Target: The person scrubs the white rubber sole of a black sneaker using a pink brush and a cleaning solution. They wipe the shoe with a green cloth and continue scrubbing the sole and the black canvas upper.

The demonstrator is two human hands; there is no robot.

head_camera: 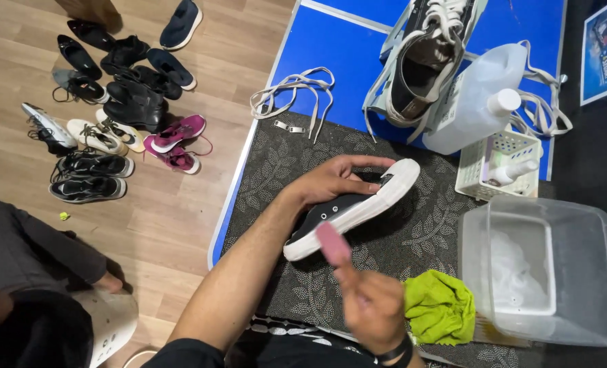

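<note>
Wooden flooring is seen along the left of the view, with a scatter of dark, white and pink shoes lying on it. Beside it stands a blue table, partly covered by a grey leaf-patterned mat.

On the mat a black sneaker with a white sole is tipped onto its side, sole edge turned toward the viewer. It is steadied by the left hand, whose fingers are curled over the upper. A pink eraser block is pinched in the closed fingers of the right hand and held just at the white sole rim, near the heel end. The step in hand is judged to be the rubbing of marks from the sole edge; the next stroke is likely to call for firm pressure along the rim while the shoe is kept from rolling.

A green cloth is bunched just beside the right hand. Further right a clear plastic tub is set, with a white basket and a large translucent jug behind it. Loose white laces and a second sneaker lie on the blue surface. At the lower left another person's sleeve is visible.
</note>
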